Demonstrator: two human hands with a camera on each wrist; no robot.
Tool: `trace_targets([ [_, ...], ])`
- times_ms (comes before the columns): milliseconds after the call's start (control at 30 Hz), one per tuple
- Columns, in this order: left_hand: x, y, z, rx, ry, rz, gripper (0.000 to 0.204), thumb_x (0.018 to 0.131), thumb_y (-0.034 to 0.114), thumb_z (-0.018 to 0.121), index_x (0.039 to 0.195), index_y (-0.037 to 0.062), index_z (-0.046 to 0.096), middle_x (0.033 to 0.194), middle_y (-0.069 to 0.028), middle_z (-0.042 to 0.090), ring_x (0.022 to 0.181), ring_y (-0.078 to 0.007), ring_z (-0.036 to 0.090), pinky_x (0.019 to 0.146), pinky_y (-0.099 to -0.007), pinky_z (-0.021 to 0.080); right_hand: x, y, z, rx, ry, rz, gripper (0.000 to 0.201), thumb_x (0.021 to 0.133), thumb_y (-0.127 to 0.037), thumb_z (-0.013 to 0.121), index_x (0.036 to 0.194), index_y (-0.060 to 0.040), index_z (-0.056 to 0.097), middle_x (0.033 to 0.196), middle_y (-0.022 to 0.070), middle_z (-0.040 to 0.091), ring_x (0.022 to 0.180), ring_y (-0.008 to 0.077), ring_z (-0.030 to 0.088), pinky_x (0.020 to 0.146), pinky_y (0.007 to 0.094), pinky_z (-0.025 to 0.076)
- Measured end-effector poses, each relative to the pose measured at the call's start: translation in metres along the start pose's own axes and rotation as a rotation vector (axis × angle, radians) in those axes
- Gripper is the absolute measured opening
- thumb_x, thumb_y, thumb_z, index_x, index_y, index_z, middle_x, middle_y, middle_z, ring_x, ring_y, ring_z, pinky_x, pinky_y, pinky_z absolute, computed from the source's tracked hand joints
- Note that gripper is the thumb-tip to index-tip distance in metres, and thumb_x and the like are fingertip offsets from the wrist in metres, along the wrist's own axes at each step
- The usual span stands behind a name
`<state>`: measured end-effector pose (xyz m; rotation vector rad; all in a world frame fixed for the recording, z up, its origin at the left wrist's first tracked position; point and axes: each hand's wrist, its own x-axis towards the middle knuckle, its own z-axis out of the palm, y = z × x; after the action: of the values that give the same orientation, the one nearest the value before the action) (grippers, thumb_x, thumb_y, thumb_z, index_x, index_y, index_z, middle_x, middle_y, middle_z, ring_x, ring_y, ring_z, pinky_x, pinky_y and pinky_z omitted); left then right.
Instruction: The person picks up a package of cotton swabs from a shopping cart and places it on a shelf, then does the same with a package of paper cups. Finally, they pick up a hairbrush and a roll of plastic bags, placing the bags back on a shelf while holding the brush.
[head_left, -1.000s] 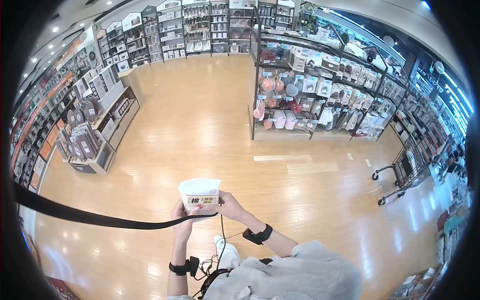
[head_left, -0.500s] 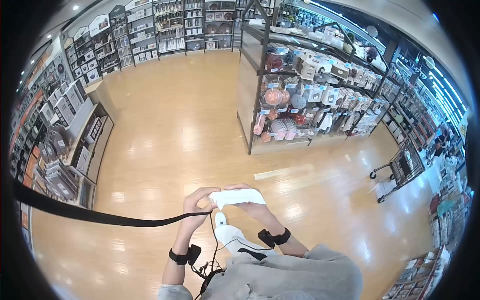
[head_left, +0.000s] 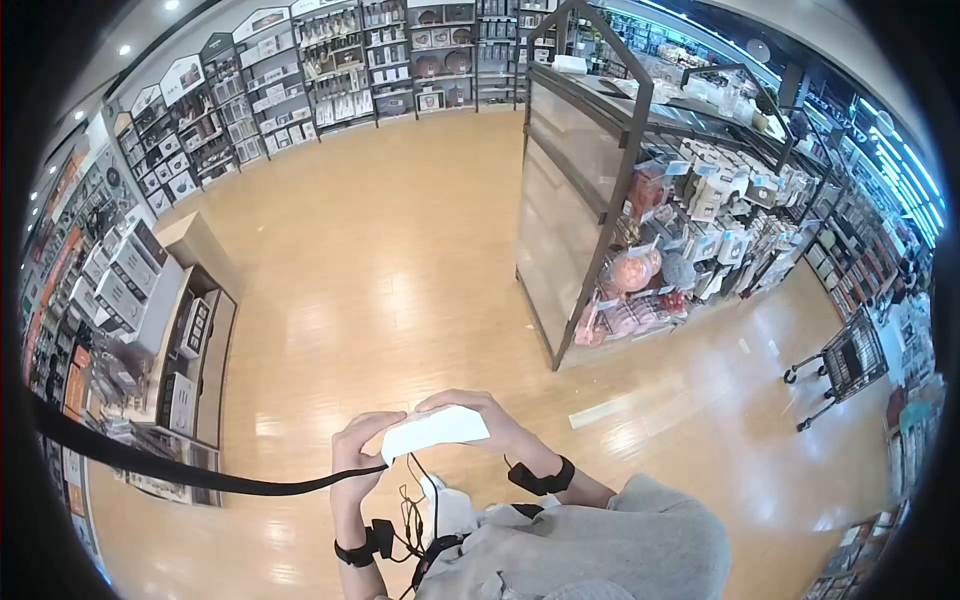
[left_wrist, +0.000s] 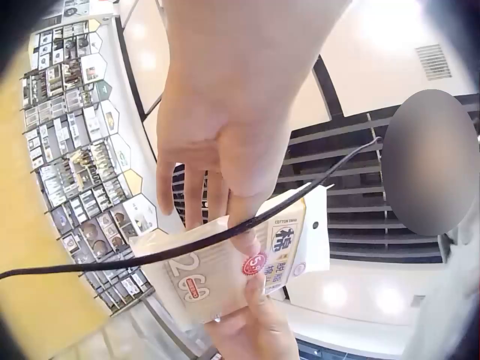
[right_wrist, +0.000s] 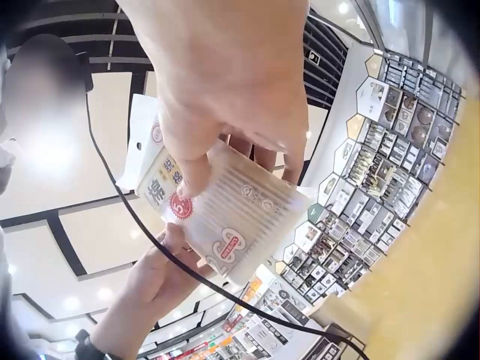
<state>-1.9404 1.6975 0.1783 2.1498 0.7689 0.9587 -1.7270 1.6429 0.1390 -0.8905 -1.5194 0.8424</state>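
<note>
Shopping cart [head_left: 852, 352], display rack [head_left: 568, 185], wooden floor [head_left: 375, 270]

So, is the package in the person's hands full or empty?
Not empty: in the right wrist view, rows of thin sticks show inside the partly see-through package. Whether it is completely full, I cannot tell.

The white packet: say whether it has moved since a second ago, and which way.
Yes, forward: in the head view the white packet now sits closer to level with the display rack's near foot, turned to show plain white.
</note>
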Motion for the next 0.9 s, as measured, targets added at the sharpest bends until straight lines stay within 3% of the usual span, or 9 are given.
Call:
trace_targets([
  [100, 0.073, -0.064, -0.013, 0.006, -0.025, 0.036, 0.035, 0.062, 0.0, 0.076, 0.096, 0.0015, 0.068, 0.091, -0.0128, 0.068, 0.087, -0.0252, 0.065, 0.076, -0.0328, 0.051, 0.077, 0.049, -0.019, 0.05, -0.014, 0.069, 0.037, 0.075, -0.007, 0.072, 0.11, -0.0059, 0.062, 0.107, 0.0063, 0.065, 0.098, 0.0211, 0.063, 0.084, 0.0308, 0.049],
  [167, 0.12, -0.109, -0.03, 0.041, -0.054, 0.082, 0.036, 0.061, 0.0, 0.076, 0.096, 0.0018, 0.069, 0.091, -0.0124, 0.069, 0.085, -0.0254, 0.066, 0.076, -0.0327, 0.051, 0.129, 0.081, -0.031, -0.025, -0.047, -0.047, 0.036, 0.076, -0.007, 0.07, 0.11, -0.0059, 0.062, 0.106, 0.0075, 0.066, 0.097, 0.0214, 0.063, 0.084, 0.0303, 0.049],
  [267, 0.205, -0.171, -0.051, -0.009, -0.17, 0.027, 0.037, 0.061, 0.001, 0.074, 0.097, 0.0055, 0.07, 0.091, -0.0108, 0.069, 0.087, -0.0255, 0.064, 0.078, -0.0331, 0.05, 0.21, 0.127, -0.048, -0.075, -0.026, -0.029, 0.035, 0.076, -0.006, 0.07, 0.111, -0.0056, 0.061, 0.106, 0.0079, 0.066, 0.098, 0.0214, 0.063, 0.084, 0.0304, 0.049],
  [433, 0.368, -0.238, -0.057, -0.207, -0.261, 0.126, 0.036, 0.063, 0.007, 0.078, 0.097, 0.0011, 0.068, 0.092, -0.0127, 0.069, 0.086, -0.0228, 0.066, 0.078, -0.0322, 0.051, 0.322, 0.153, -0.105, -0.243, 0.157, 0.039, 0.032, 0.079, -0.005, 0.068, 0.11, -0.0046, 0.06, 0.107, 0.0093, 0.065, 0.1, 0.0217, 0.062, 0.085, 0.0312, 0.048],
  [567, 0.481, -0.283, -0.018, -0.298, -0.403, 0.073, 0.036, 0.066, 0.003, 0.075, 0.101, 0.0011, 0.066, 0.096, -0.0121, 0.069, 0.088, -0.0226, 0.066, 0.082, -0.0326, 0.05, 0.377, 0.208, -0.147, -0.212, 0.485, 0.089, 0.029, 0.082, -0.005, 0.066, 0.11, -0.0033, 0.058, 0.109, 0.0078, 0.063, 0.099, 0.0207, 0.061, 0.086, 0.0318, 0.048],
  [600, 0.514, -0.302, -0.007, -0.291, -0.47, 0.057, 0.034, 0.069, 0.004, 0.074, 0.102, -0.0007, 0.065, 0.096, -0.0126, 0.068, 0.088, -0.0215, 0.066, 0.082, -0.0326, 0.05, 0.392, 0.239, -0.157, 0.018, 0.57, 0.047, 0.027, 0.085, -0.006, 0.064, 0.111, -0.0008, 0.056, 0.109, 0.0066, 0.062, 0.096, 0.0169, 0.061, 0.084, 0.0301, 0.048],
  [633, 0.54, -0.324, 0.007, -0.293, -0.491, 0.068, 0.034, 0.069, 0.004, 0.074, 0.102, -0.0007, 0.065, 0.096, -0.0126, 0.068, 0.088, -0.0215, 0.066, 0.082, -0.0326, 0.05, 0.413, 0.249, -0.169, 0.012, 0.593, 0.044, 0.027, 0.085, -0.006, 0.064, 0.111, -0.0008, 0.056, 0.109, 0.0066, 0.062, 0.096, 0.0169, 0.061, 0.084, 0.0301, 0.048],
  [733, 0.617, -0.378, 0.045, -0.748, -0.634, -0.205, 0.031, 0.084, 0.01, 0.065, 0.109, -0.0073, 0.058, 0.093, -0.0122, 0.067, 0.086, -0.013, 0.063, 0.075, -0.0265, 0.05, 0.477, 0.286, -0.212, 0.193, 0.863, 0.113, 0.025, 0.09, -0.013, 0.059, 0.11, 0.0033, 0.055, 0.105, 0.0089, 0.062, 0.091, 0.0086, 0.059, 0.074, 0.0241, 0.048],
  [900, 0.77, -0.437, 0.082, -0.614, -0.716, -0.254, 0.029, 0.091, 0.015, 0.057, 0.111, -0.0056, 0.057, 0.088, -0.0033, 0.064, 0.073, -0.0066, 0.056, 0.067, -0.0206, 0.046, 0.584, 0.383, -0.321, 0.232, 0.968, 0.201, 0.03, 0.095, -0.023, 0.052, 0.107, 0.0045, 0.057, 0.091, 0.0058, 0.065, 0.08, 0.007, 0.059, 0.066, 0.023, 0.048],
])
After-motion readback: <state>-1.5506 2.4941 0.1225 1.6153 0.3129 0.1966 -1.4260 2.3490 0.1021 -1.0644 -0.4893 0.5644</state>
